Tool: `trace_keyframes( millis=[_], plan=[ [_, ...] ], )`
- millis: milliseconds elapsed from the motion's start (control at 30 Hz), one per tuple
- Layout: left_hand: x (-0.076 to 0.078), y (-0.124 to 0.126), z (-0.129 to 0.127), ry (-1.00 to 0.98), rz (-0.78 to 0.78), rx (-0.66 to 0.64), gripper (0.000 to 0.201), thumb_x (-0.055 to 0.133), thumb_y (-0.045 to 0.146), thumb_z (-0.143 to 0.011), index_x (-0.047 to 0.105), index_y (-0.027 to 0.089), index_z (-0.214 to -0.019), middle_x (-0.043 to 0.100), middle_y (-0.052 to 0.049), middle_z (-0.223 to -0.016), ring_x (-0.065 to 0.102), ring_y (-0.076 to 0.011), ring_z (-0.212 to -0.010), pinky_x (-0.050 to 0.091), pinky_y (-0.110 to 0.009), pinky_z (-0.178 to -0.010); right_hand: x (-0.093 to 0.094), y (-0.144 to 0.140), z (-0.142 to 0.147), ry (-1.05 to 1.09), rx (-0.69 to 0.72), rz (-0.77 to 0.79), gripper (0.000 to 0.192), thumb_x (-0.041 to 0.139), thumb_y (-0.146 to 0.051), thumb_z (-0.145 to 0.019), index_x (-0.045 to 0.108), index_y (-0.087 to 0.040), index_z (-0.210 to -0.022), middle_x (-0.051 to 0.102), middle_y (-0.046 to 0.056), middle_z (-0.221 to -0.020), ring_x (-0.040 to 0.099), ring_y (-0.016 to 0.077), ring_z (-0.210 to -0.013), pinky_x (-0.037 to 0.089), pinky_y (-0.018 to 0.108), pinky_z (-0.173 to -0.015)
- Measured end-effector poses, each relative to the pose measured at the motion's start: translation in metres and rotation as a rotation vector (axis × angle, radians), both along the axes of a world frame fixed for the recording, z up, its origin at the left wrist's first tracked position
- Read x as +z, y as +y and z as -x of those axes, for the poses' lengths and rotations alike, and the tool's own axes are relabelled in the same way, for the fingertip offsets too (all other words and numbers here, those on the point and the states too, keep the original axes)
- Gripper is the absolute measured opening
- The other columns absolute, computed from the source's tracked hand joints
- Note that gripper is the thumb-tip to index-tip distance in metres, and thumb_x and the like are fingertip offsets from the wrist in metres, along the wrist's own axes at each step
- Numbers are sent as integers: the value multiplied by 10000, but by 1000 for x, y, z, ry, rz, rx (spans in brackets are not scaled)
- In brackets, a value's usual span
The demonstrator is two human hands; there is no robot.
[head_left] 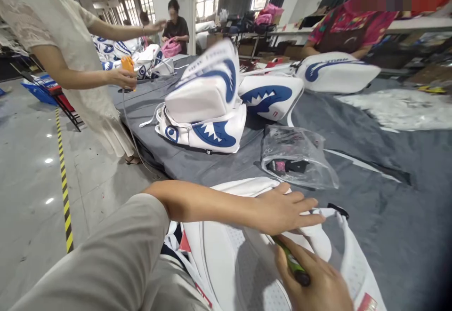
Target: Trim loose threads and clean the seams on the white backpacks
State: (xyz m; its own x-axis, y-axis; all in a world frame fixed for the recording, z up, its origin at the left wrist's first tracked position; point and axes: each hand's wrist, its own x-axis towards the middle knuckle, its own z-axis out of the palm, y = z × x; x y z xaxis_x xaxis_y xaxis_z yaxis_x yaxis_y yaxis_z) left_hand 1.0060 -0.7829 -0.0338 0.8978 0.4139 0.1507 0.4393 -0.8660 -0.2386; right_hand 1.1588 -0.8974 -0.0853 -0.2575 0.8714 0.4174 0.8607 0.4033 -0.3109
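From where I'm standing, two white-and-blue backpacks [197,106] are sitting stacked on the grey-covered counter [406,226], and a plastic bag [300,141] is lying near them. A person in a white dress [76,57] is holding an orange device [127,67], someone in black [179,29] is handling a pink bag [172,47] farther back, and striped tape [63,184] is running along the floor [31,198].

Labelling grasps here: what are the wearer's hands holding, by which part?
Right hand: green-and-black tool, by its handle; far end hidden. Left hand: nothing held, fingers spread on white bag.
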Motion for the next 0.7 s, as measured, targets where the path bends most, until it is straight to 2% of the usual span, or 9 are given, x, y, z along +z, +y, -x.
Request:
trace_keyframes(
  millis=[167, 300, 400, 467, 567, 700],
  plan=[
    [4, -3, 0, 56, -9, 37, 602, 467, 198, -924, 446, 173, -1525, 421, -181, -1575, 498, -296, -1377, 412, -498, -1075, -1, 1, 6, 31, -45, 27, 373, 517, -472, -932, 772, -206, -990, 788, 85, -863, 738, 292, -690, 562, 409, -647],
    [8, -5, 1, 83, 45, 37, 644, 544, 216, -908, 418, 159, -1538, 355, -208, -1609, 430, -328, -1440, 340, -527, -1150, 6, -8, 16, 163, -96, 37, 359, 491, -420, -940, 768, -198, -996, 786, 92, -852, 736, 275, -720, 564, 419, -750],
    [16, -7, 7, 146, 141, 83, 927, 766, 316, -775, 325, 148, -1574, 214, -238, -1657, 259, -411, -1517, 251, -619, -1176, 8, -19, 19, 178, -169, 65, 314, 516, -384, -923, 761, -204, -1002, 785, 82, -827, 732, 270, -732, 540, 465, -861],
    [22, -8, 12, 186, 202, 139, 1086, 827, 403, -717, 235, 190, -1603, 132, -223, -1680, 167, -447, -1534, 236, -706, -1141, 9, -25, 20, 205, -183, 88, 291, 518, -356, -926, 745, -209, -1034, 790, 82, -894, 734, 259, -773, 514, 481, -918],
    [30, -12, 17, 232, 231, 205, 1186, 835, 468, -711, 116, 229, -1624, 49, -200, -1695, 107, -447, -1543, 288, -741, -1094, 10, -29, 23, 235, -174, 115, 255, 525, -315, -934, 725, -216, -1057, 787, 80, -975, 725, 245, -804, 505, 464, -917],
    [32, -19, 8, 310, 196, 304, 1227, 851, 386, -712, 47, 253, -1630, -13, -160, -1704, 132, -423, -1537, 405, -649, -1063, 7, -25, 30, 348, -155, 102, 251, 542, -290, -928, 723, -201, -1078, 785, 88, -1008, 721, 249, -840, 507, 464, -912]
  ],
)
